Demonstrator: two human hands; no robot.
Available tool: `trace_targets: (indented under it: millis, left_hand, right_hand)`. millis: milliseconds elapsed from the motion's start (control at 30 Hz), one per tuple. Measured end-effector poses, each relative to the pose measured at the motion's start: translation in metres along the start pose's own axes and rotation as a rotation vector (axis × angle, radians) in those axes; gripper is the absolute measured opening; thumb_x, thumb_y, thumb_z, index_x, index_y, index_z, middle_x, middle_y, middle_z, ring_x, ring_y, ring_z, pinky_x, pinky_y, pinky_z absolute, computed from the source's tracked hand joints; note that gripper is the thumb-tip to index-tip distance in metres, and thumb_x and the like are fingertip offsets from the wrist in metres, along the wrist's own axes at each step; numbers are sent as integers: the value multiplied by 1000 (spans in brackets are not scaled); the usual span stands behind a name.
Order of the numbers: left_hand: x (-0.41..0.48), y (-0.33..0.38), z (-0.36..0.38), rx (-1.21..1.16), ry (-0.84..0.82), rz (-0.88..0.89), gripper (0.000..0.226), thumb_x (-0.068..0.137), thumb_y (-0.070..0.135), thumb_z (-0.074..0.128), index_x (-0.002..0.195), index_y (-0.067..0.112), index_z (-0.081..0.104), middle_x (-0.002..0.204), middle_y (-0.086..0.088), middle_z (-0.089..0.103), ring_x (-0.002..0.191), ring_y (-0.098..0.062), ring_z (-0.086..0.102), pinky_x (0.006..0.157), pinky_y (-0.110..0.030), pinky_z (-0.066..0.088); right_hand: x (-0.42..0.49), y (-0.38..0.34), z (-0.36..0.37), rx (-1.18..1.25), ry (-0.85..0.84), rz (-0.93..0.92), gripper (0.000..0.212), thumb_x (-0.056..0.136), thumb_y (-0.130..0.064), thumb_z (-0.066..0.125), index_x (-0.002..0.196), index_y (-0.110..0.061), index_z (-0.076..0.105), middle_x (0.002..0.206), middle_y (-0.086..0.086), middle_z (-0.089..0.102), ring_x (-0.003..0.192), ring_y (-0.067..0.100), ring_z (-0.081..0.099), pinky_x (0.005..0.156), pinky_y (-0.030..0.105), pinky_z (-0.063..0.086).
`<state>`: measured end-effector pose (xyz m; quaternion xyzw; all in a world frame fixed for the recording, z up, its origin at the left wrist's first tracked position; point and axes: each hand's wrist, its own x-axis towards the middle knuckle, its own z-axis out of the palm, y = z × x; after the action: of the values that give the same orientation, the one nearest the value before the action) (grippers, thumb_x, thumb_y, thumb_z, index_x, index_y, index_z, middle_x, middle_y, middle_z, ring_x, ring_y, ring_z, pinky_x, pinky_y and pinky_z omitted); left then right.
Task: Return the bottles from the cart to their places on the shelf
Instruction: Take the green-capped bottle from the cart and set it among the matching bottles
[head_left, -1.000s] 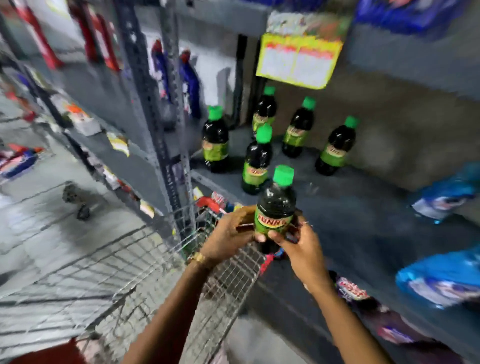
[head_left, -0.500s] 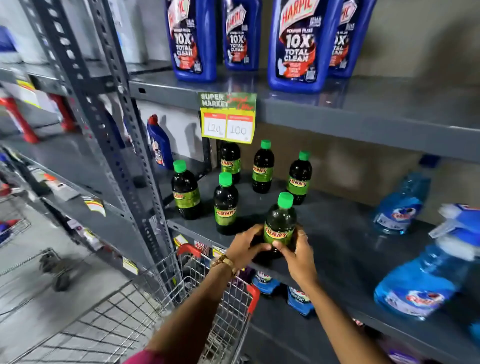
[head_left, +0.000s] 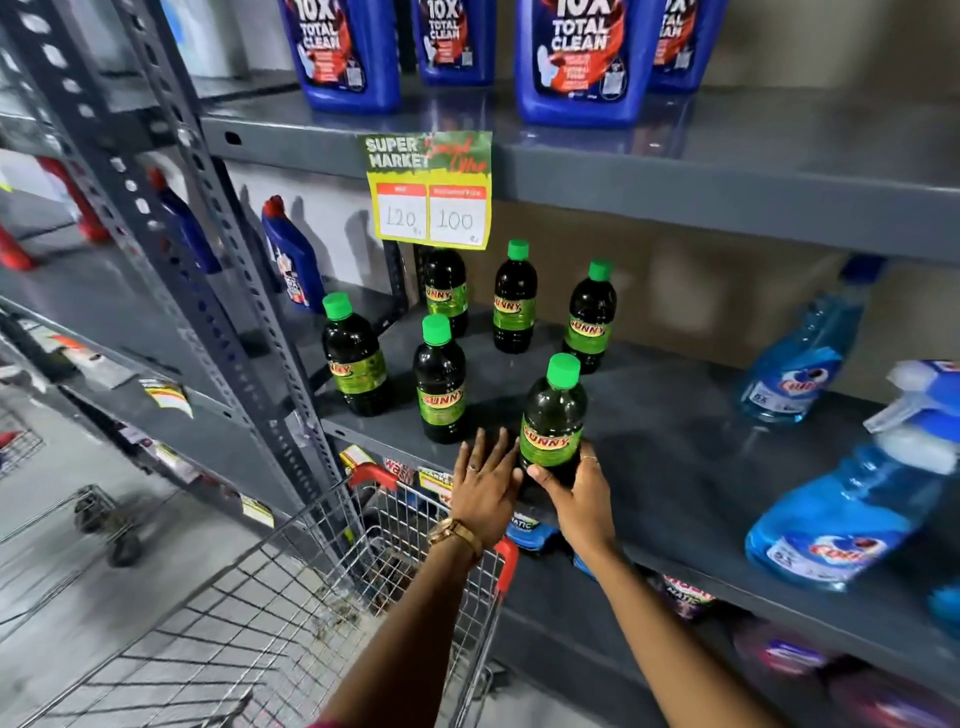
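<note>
Sunny bottle (head_left: 551, 423) with its green cap stands upright near the front edge of the grey shelf (head_left: 691, 467), in front of five matching bottles (head_left: 440, 387) set further back. My right hand (head_left: 579, 499) wraps the bottle's lower part, thumb across the front. My left hand (head_left: 483, 486) lies spread and flat just beside it, fingers straight, holding nothing. The wire cart (head_left: 291, 597) sits below my arms, against the shelving. Blue spray bottles (head_left: 841, 519) lie to the right
</note>
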<state>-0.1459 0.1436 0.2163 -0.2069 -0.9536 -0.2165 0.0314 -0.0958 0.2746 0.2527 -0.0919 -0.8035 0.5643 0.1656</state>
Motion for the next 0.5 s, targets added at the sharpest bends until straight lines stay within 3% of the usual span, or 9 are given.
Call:
trace_targets:
  millis: [200, 333, 400, 500]
  left_hand:
    - [3, -1, 2, 45, -40, -8, 53, 101, 37, 20, 151, 25, 6, 162, 2, 2, 138, -15, -24, 116, -38, -17]
    - [0, 3, -1, 56, -41, -8, 53, 101, 35, 20, 151, 23, 5, 162, 1, 2, 138, -15, -24, 117, -38, -16]
    - [-5, 7, -2, 29, 12, -27, 54, 101, 33, 21, 151, 18, 6, 162, -2, 4, 139, -15, -22, 118, -39, -14]
    - [-32, 24, 6, -179, 185, -133, 58, 99, 34, 23, 151, 12, 8, 160, -4, 3, 146, -19, -14, 122, -42, -7]
  right_hand:
    - [0, 4, -1, -1, -19, -12, 56, 76, -25, 76, 123, -13, 50, 113, 3, 65, 105, 14, 61, 82, 6, 42]
    - [0, 3, -1, -15, -26, -3, 60, 75, -27, 76, 125, -12, 48, 116, 7, 66, 109, 20, 62, 88, 22, 47]
    - [-4, 0, -4, -26, -44, -5, 68, 74, -30, 77, 131, -10, 45, 123, 9, 62, 116, 21, 58, 93, 22, 44]
    - [-25, 2, -16, -34, -39, 20, 91, 77, -38, 72, 147, -6, 23, 150, 12, 37, 139, 20, 36, 112, 25, 31]
